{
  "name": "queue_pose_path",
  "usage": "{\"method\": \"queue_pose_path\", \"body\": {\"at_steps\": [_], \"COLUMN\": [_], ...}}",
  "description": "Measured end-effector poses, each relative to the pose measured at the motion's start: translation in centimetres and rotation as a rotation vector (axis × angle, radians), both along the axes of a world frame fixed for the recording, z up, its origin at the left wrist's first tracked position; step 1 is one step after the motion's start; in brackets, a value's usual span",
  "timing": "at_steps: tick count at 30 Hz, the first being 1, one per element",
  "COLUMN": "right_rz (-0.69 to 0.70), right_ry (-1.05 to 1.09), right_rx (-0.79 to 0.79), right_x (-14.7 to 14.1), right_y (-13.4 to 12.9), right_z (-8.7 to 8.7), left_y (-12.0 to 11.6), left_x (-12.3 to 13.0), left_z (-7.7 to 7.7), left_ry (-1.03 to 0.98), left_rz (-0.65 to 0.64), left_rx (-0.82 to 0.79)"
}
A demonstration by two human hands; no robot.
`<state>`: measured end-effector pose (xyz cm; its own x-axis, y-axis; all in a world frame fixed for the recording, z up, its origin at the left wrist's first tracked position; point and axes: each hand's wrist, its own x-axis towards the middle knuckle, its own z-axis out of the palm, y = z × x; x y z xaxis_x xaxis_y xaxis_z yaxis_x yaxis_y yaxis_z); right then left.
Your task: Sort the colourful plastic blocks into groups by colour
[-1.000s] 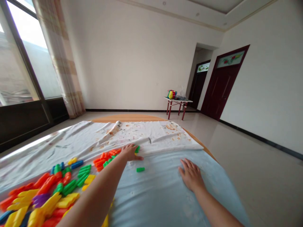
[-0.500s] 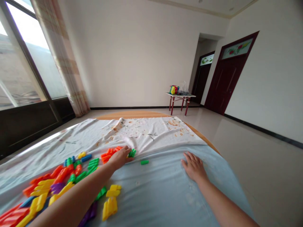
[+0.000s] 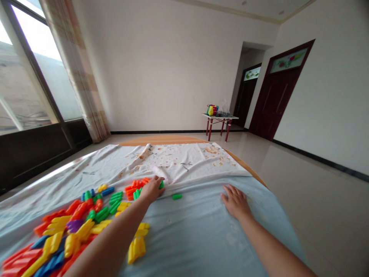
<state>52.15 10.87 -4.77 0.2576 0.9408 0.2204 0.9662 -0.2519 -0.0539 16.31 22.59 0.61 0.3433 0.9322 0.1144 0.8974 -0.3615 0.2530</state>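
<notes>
My left hand (image 3: 152,189) reaches over the middle of the table with curled fingers around a green plastic building block (image 3: 161,185), partly hidden by them. Red blocks (image 3: 133,189) and other green blocks (image 3: 137,194) lie just left of that hand. A single green block (image 3: 177,196) rests on the blue cloth between my two hands. My right hand (image 3: 235,201) lies flat on the cloth, its fingers stretched out and nothing in it.
A pile of yellow, red, blue and purple blocks (image 3: 57,225) spreads over the table's left side, partly behind my left forearm. White floral cloth (image 3: 184,161) covers the far part. A small table (image 3: 220,116) with bags stands near the far wall.
My left hand has shifted slightly right, and its fingers now cover more of the green block. More of the pile shows beside the left forearm. My right hand stays in place.
</notes>
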Motion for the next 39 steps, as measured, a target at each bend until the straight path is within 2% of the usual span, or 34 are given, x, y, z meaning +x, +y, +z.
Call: {"method": "queue_pose_path", "body": {"at_steps": [4,7,9,11,12,14,19,21,22,24,28,31,34,39], "right_rz": [-0.017,-0.019,-0.015,-0.009,-0.008,-0.008,-0.017,-0.02,-0.021,-0.024,-0.047,-0.06,-0.058,-0.056], "right_ry": [0.009,0.01,0.007,0.002,0.001,0.001,0.006,0.003,0.003,0.004,-0.004,-0.011,-0.012,-0.016], "right_rx": [-0.006,-0.008,-0.011,-0.005,-0.002,-0.001,-0.027,-0.029,-0.028,-0.028,-0.031,-0.037,-0.039,-0.03], "right_x": [0.0,0.0,0.0,0.0,0.0,0.0,0.1,0.2,0.2,0.3,0.4,0.4,0.4,0.3], "right_y": [0.0,0.0,0.1,0.1,0.0,0.0,0.0,0.1,0.1,0.3,0.6,0.7,0.7,0.6], "right_z": [0.0,0.0,-0.1,-0.1,0.0,0.0,0.1,0.0,-0.1,-0.2,-0.4,-0.5,-0.6,-0.6], "left_y": [-1.5,-3.3,-4.5,-5.4,-5.8,-6.2,-6.8,-7.0,-7.1,-7.3,-6.2,-3.7,-0.9,0.9], "left_x": [-2.5,-6.0,-8.2,-9.2,-8.9,-6.7,3.4,5.9,6.4,5.9,2.0,-0.5,-1.9,-4.2], "left_z": [1.6,3.7,5.1,6.0,6.3,6.2,3.7,2.8,2.5,2.5,3.9,4.6,3.9,2.1], "left_ry": [-0.006,0.018,0.067,0.115,0.13,0.132,0.133,0.161,0.17,0.181,0.175,0.148,0.17,0.219], "left_rz": [-0.012,-0.055,-0.087,-0.095,-0.099,-0.116,-0.241,-0.252,-0.249,-0.253,-0.26,-0.092,0.071,0.169], "left_rx": [0.035,0.028,-0.034,-0.076,-0.073,-0.034,-0.018,-0.035,-0.043,-0.074,-0.153,-0.044,0.0,-0.054]}}
